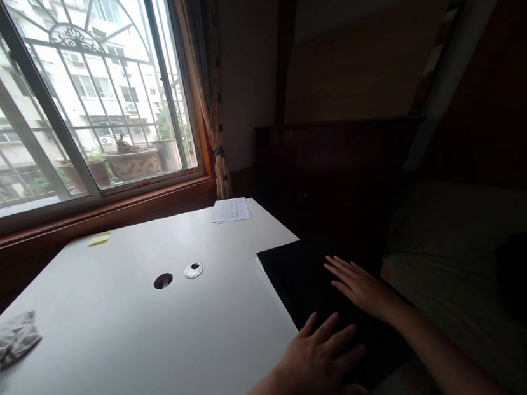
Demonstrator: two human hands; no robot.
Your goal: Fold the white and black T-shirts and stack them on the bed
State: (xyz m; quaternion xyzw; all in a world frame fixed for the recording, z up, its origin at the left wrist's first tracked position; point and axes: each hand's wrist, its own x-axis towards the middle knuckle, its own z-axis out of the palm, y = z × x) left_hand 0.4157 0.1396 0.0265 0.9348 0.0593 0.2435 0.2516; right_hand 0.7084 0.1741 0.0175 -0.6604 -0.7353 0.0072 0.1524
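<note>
A flat black folder-like thing [297,276] lies at the right edge of the white desk [167,350]; a thin white edge shows along its left side. My left hand [319,360] lies palm down over its near part with the fingers spread. Farther up and to the right, my right hand [359,285] is stretched out flat over the black surface, its fingers slightly apart. Neither hand is wrapped round anything. Deep shadow hides the right side of the black thing, so its far outline cannot be made out.
Written sheets of paper [231,210] rest at the desk's back corner, and a yellow note pad [99,239] farther left. A round hole [163,281] in the desk has a silvery disc [194,271] beside it. Crumpled grey cloth [6,347] lies at the left edge.
</note>
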